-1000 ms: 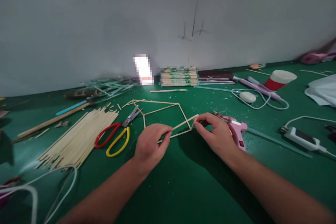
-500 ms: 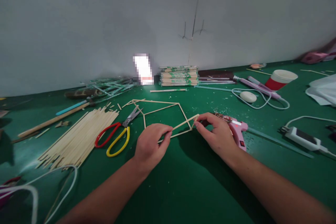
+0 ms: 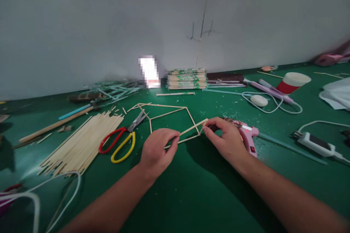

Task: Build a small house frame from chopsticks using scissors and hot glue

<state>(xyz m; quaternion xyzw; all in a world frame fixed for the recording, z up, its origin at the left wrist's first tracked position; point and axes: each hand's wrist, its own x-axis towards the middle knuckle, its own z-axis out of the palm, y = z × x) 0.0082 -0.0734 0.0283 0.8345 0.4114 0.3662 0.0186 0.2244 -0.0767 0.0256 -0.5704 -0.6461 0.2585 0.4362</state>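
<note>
A frame of thin wooden sticks (image 3: 168, 113) stands on the green table in front of me. My left hand (image 3: 161, 147) pinches the near end of a wooden stick (image 3: 190, 129), which slants up to the right. At its other end, by the frame's right corner, the fingertips of my right hand (image 3: 225, 138) are closed on the stick. The left hand hides part of the frame's near side. Left of that hand lie scissors (image 3: 131, 125) with one red and one yellow handle, blades apart. Behind my right hand rests a pink glue gun (image 3: 248, 136).
Loose sticks (image 3: 82, 142) lie in a pile at left. Packaged chopsticks (image 3: 186, 79) are stacked by the wall, beside a bright blurred screen (image 3: 149, 71). To the right are a red and white paper cup (image 3: 293, 83), a white power adapter (image 3: 315, 143) and cables.
</note>
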